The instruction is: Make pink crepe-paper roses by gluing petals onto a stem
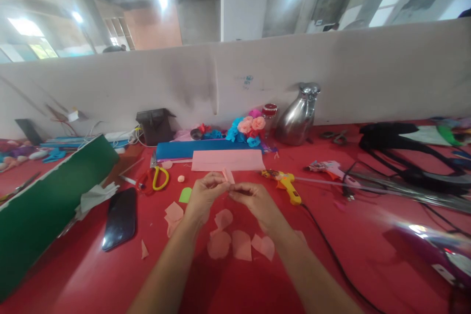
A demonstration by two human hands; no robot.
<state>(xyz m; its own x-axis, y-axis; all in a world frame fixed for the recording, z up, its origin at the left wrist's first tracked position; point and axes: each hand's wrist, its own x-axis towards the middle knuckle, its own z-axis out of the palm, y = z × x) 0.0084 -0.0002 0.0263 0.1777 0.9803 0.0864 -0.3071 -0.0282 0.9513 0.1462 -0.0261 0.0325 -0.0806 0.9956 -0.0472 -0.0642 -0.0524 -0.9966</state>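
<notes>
Between my two hands is a small rolled or folded piece of pink paper [228, 175], held above the red table. My left hand [206, 194] pinches it from the left, and my right hand [253, 201] grips its lower end with fingertips together. Just behind lies a flat pink paper strip [228, 160]. Several cut pink paper petals [219, 245] are spread below my hands, with more petals [174, 212] by my left forearm. A light green paper piece [185, 195] sits beside my left hand. To the right of my right hand rests a yellow glue gun [287, 185].
Scissors with red and yellow handles [160, 178] and a black phone [119, 218] lie left. A green board [55, 206] stands at far left. Paper flowers [250, 126] and a steel jug [299, 115] are at the back. A pink glue gun [333, 170] and cords lie right.
</notes>
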